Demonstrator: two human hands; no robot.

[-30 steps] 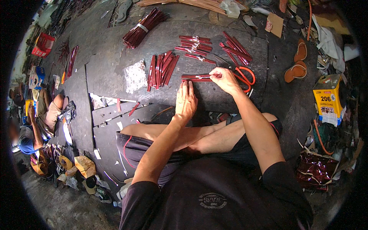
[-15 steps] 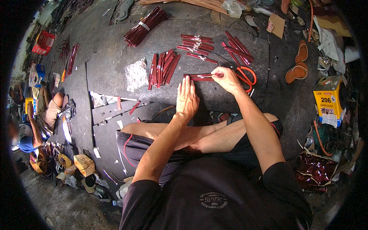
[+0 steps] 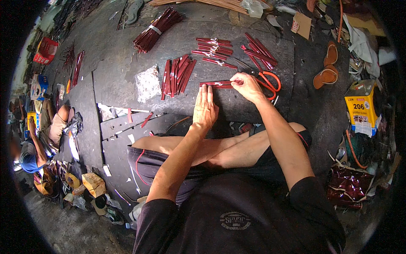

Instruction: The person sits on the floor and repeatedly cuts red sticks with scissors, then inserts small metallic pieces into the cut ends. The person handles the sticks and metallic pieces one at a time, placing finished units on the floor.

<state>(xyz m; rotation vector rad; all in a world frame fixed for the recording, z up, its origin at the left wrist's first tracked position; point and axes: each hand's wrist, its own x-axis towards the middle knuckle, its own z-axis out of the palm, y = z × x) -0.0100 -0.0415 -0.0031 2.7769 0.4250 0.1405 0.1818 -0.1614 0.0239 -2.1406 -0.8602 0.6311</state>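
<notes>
One shiny red strip (image 3: 216,83) lies crosswise on the dark board (image 3: 116,70), beyond your crossed legs (image 3: 241,154). Your left hand (image 3: 205,108) is flat, fingers straight and unclenched, their tips at the strip's left end. Your right hand (image 3: 246,87) pinches its right end between thumb and fingers. Scissors (image 3: 271,73) lie just to the right; a loose pile (image 3: 174,78) of strips lies left.

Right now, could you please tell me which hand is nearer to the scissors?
The right hand: it is just left of the scissors, beside their handles. The left hand is farther left, fingertips near the left end of the strip.
</notes>
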